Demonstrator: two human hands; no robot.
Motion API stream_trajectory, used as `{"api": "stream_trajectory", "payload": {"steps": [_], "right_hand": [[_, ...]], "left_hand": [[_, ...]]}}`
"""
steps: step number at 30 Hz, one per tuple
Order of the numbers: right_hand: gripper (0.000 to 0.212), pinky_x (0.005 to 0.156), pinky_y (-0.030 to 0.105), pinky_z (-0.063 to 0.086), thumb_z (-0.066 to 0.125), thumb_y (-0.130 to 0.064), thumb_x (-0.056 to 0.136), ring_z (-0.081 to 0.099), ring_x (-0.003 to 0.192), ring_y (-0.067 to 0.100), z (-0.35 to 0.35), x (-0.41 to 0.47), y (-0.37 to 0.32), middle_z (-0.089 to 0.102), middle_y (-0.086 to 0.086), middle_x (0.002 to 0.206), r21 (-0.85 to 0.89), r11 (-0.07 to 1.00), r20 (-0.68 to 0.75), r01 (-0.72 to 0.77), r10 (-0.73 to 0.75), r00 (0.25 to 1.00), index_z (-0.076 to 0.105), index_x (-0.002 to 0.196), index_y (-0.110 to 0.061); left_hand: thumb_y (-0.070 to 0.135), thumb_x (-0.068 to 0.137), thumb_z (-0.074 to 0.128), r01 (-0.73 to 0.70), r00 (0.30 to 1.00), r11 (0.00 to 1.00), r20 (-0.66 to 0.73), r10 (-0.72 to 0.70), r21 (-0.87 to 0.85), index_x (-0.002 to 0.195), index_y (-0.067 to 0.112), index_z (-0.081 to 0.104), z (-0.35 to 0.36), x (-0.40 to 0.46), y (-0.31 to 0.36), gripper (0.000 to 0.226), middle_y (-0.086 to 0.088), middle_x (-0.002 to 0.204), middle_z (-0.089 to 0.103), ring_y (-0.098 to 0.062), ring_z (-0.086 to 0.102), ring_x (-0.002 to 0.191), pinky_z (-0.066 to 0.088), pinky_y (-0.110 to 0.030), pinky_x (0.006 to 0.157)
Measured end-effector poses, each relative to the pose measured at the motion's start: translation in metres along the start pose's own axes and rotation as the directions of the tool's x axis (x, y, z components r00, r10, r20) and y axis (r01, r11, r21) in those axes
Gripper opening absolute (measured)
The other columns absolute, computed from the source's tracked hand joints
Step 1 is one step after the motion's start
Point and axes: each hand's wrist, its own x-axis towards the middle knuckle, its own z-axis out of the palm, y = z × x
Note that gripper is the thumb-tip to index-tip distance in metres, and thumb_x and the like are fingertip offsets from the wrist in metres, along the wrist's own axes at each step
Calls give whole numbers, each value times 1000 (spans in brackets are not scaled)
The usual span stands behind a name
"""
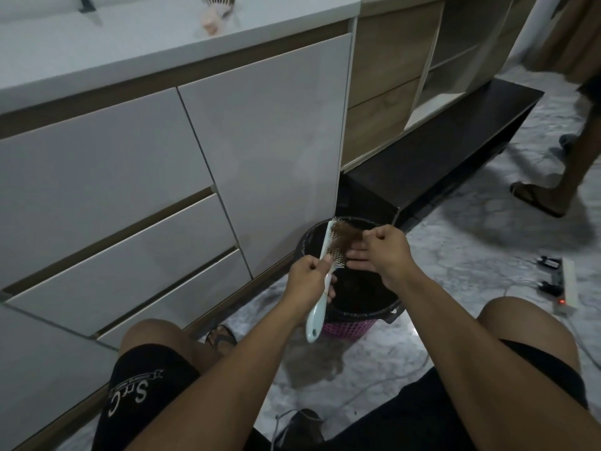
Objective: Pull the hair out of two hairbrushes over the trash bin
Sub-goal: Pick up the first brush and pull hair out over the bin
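Note:
My left hand (309,278) grips a pale mint hairbrush (317,315) by its neck, bristles facing right, held upright over the trash bin (374,312). A clump of brown hair (349,237) stretches from the bristles to my right hand (385,252), whose thumb and forefinger pinch it. The bin is a pink mesh basket lined with a black bag, standing on the floor between my knees. A second brush (216,8) with a pink handle lies on the white countertop at the top edge, blurred.
White cabinet drawers (146,196) stand close on the left. A dark low bench (439,151) lies behind the bin. Another person's legs (553,177) are at the far right. A power strip (567,288) with cables lies on the marble floor.

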Motion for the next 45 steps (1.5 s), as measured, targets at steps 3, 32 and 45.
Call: {"api": "stream_trajectory", "payload": {"steps": [3,32,45], "right_hand": [[12,54,33,62,55,-20,97,73,71,22,-2,1,3,70,16,99,-137,987,-52,81,-88,995,54,106,-13],[31,86,39,58,77,-31,80,67,88,12,-5,8,10,72,-5,93,-382,883,-83,271,-325,942,70,108,-23],[6,82,53,59,62,-20,87,69,93,28,-19,27,9,71,5,92,-126,989,-186,71,-94,978,64,85,-25]], "left_hand": [[29,97,53,-85,996,990,-6,86,116,74,14,47,2,-3,1,28,-8,68,61,-16,54,46,46,-30,48],[27,94,59,-237,970,943,7,242,235,71,18,46,4,-2,-9,27,-3,60,52,-16,52,48,42,-26,44],[28,96,55,-202,979,958,9,205,201,73,17,49,-5,0,-11,26,-8,71,63,-11,54,45,45,-26,46]]}}
